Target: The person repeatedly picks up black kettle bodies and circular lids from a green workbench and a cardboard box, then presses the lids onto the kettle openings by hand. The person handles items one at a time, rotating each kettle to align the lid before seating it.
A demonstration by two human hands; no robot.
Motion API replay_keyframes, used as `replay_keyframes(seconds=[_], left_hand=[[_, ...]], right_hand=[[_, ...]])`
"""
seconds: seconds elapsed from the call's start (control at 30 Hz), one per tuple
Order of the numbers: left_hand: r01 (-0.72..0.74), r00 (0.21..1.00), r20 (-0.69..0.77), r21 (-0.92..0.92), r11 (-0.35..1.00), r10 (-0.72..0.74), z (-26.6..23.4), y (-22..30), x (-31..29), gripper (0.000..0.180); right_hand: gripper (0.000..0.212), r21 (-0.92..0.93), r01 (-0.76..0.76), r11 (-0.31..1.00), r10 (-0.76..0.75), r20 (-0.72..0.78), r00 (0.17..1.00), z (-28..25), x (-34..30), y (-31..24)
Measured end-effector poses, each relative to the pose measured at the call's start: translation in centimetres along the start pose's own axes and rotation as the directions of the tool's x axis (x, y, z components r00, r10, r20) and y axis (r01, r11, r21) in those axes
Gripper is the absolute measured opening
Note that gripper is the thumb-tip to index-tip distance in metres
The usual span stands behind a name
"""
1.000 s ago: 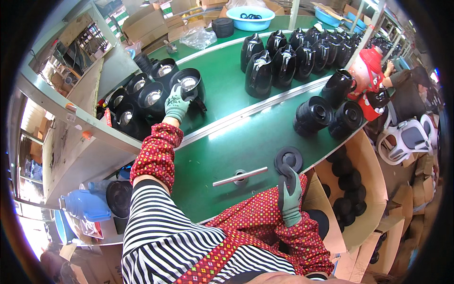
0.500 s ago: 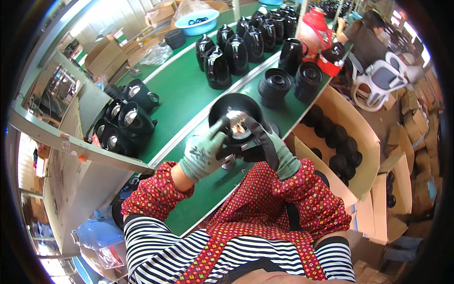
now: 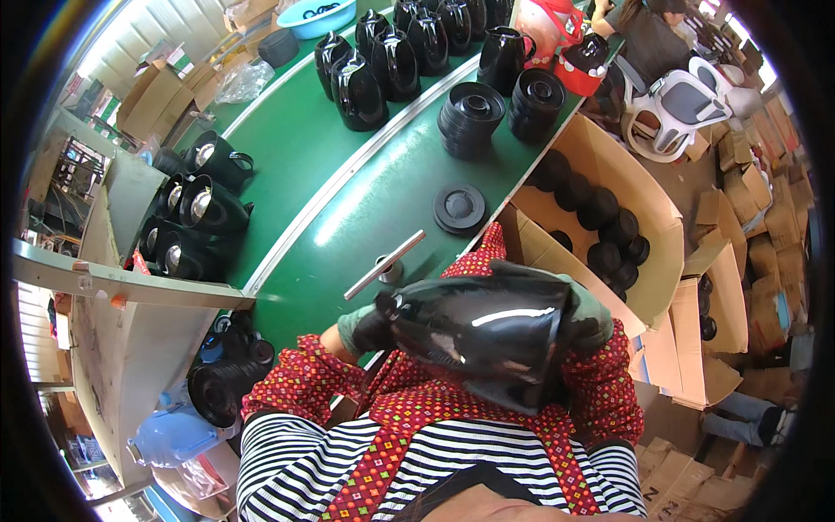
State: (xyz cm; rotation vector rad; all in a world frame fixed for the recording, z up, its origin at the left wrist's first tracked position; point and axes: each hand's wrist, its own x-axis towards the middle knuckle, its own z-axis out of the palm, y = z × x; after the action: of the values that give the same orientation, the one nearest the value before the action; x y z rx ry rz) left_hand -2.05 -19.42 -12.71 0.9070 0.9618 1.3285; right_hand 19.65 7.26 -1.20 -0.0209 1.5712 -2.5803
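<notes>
A glossy black jug (image 3: pixel 474 326) lies on its side in front of my chest, held between my two gloved hands. My left hand (image 3: pixel 364 332) is closed round its narrower end. At the wider end, my right hand (image 3: pixel 587 315) grips the rim, its fingers partly hidden by the jug and the sleeve. The inside of the jug is turned out of sight. Just beyond it, a metal T-shaped bar tool (image 3: pixel 384 264) stands on the green table. A flat round black base piece (image 3: pixel 459 209) rests near the table's right edge.
Two stacks of black round pieces (image 3: pixel 470 117) and several upright black jugs (image 3: pixel 358 94) stand farther back. Left are jugs with silvery liners (image 3: pixel 207 209). A cardboard box (image 3: pixel 648 235) of black parts adjoins the table at right. A co-worker (image 3: pixel 648 35) sits beyond.
The jug, earlier held over the table with its silvery liner facing up, has been drawn toward my body and turned onto its side. My right hand moved to its wider end. The view shifted.
</notes>
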Motion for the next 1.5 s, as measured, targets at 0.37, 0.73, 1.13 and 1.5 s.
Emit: replay_keyframes(seconds=[0.37,0.73,1.13,1.5], left_hand=[[0.051,0.996,-0.018,-0.7,0.712,-0.09,-1.6,-2.9,0.6,0.054],[-0.118,0.985,-0.169,-0.822,0.556,-0.041,-3.2,-2.4,-0.2,0.055],[-0.027,0.996,-0.087,-0.543,0.839,-0.024,1.7,0.2,5.2,0.056],[-0.032,0.995,-0.1,-0.374,0.927,-0.006,1.4,-2.7,5.2,0.057]], right_hand=[[0.068,-0.262,-0.179,0.948,0.179,-0.023,0.984,-7.0,12.9,4.2],[0.102,-0.858,-0.471,-0.206,-0.119,-0.455,0.882,-15.3,19.5,12.7],[0.095,-0.83,0.07,0.554,-0.514,-0.275,0.812,0.7,2.5,1.6],[0.095,-0.766,0.203,0.609,-0.607,-0.287,0.741,2.5,-3.8,2.8]])
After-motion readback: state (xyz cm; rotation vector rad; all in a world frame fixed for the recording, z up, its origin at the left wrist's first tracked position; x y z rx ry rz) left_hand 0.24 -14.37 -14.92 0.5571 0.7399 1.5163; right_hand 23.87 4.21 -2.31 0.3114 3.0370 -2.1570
